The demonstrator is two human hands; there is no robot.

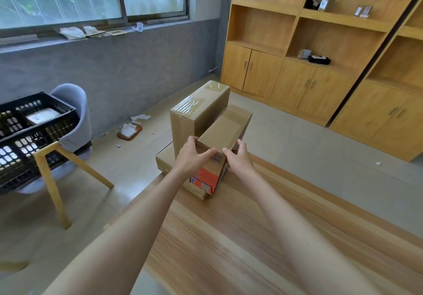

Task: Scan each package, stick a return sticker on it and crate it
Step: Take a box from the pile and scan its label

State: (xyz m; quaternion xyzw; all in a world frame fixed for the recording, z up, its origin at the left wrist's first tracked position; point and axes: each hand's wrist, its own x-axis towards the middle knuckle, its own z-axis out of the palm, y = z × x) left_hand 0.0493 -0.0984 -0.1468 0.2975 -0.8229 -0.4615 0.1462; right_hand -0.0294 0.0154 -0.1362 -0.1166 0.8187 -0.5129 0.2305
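Note:
A long brown cardboard package [225, 127] with an orange printed end lies tilted on a stack of packages at the far end of the wooden table [229, 237]. My left hand [194, 155] grips its near left corner, thumb across the end face. My right hand [240, 159] holds the near right side. A taller taped package [199, 114] stands just behind and to the left, and a flat package [164, 159] lies underneath. A black plastic crate [29, 132] sits on a chair at the left, with one labelled package [42, 116] inside.
The grey chair [73, 114] with wooden legs stands left of the table. Torn paper and a small tray [129, 131] litter the floor by the grey wall. Wooden shelves and cabinets [320, 65] line the right side.

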